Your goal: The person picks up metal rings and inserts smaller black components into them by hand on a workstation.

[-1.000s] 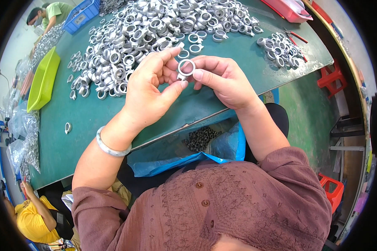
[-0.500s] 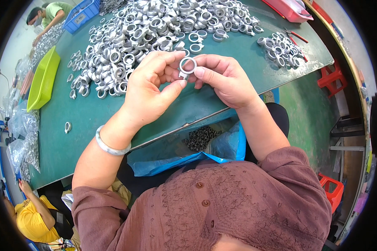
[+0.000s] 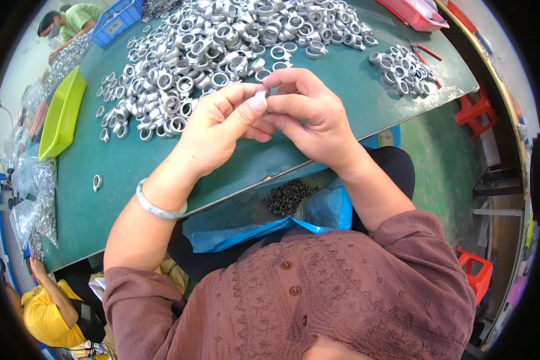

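Over the near side of the table, my left hand (image 3: 225, 123) pinches a silver metal ring (image 3: 264, 94) between thumb and fingers. The ring is a round collar with a small lug, now turned edge-on and mostly covered by my fingers. My right hand (image 3: 311, 114) meets it from the other side, its bent fingers closed on the ring's edge. Just beyond both hands spreads a large heap of similar silver rings (image 3: 222, 54). A single loose ring (image 3: 97, 182) lies apart at the left.
A smaller ring pile (image 3: 402, 72) and red-handled pliers (image 3: 429, 53) lie at the right of the green table (image 3: 132, 210). A lime basket (image 3: 63, 114), blue bin (image 3: 115, 23) and pink tray (image 3: 417, 15) stand around. A blue bag (image 3: 246, 234) with dark parts sits below the edge. Two people work nearby.
The ring has turned from face-on to edge-on between my hands. My left thumb has moved up onto it, and my right fingers have shifted and closed around its side.
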Available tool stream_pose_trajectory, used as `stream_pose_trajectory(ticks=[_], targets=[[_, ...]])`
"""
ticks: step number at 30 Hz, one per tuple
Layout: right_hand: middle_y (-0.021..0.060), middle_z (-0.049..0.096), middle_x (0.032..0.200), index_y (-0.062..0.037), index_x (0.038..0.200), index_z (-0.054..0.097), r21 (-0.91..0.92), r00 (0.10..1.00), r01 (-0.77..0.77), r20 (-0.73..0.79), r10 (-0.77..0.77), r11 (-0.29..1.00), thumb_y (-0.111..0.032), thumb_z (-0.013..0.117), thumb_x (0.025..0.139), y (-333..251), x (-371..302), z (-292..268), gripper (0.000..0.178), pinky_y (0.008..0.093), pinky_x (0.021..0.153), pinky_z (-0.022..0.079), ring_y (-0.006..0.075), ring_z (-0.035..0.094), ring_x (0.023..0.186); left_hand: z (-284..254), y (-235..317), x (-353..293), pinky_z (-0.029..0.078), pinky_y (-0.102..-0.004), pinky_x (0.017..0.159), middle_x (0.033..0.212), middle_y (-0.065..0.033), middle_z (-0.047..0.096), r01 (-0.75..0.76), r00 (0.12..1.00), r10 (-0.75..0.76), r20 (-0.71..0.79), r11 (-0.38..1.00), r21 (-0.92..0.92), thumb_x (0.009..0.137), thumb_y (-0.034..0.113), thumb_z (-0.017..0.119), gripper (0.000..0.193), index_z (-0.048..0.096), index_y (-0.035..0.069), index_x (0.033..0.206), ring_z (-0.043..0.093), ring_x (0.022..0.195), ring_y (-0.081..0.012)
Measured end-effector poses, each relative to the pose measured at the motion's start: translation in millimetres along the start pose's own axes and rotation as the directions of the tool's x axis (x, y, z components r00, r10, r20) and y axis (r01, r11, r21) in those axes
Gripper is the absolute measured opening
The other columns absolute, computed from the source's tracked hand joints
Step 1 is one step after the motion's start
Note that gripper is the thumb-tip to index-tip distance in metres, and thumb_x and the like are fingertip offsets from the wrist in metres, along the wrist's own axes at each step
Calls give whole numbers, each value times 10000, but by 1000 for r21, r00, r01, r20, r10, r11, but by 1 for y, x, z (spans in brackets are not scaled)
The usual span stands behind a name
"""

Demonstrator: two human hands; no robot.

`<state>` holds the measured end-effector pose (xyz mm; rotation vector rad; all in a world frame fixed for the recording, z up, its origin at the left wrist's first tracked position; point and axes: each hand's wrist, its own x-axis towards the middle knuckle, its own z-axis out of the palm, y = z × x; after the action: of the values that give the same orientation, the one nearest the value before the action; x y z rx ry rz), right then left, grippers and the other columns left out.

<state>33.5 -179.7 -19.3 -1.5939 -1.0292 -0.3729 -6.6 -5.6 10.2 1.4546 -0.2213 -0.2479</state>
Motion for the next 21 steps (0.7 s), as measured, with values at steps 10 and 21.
stream_pose_trajectory(ticks=[10,21], targets=[[75,548,997,-53,973,586,6,995,23,-98,-22,1000,61,665,686,-1,3,-2,319,243,592,469,151,583,733,-9,-12,5,502,-353,848,1106,-114,559,-22,989,61,134,961,-277,939,161,437,343,451,-15,1233,587,975,-218],[63,550,1002,-43,1007,552,83,993,-35,-110,44,996,74,660,679,1,1,-1,365,219,541,451,109,579,699,-9,-8,4,489,-385,877,1084,-94,544,-9,978,85,188,928,-373,931,137,445,359,431,-26,1250,573,1013,-238]])
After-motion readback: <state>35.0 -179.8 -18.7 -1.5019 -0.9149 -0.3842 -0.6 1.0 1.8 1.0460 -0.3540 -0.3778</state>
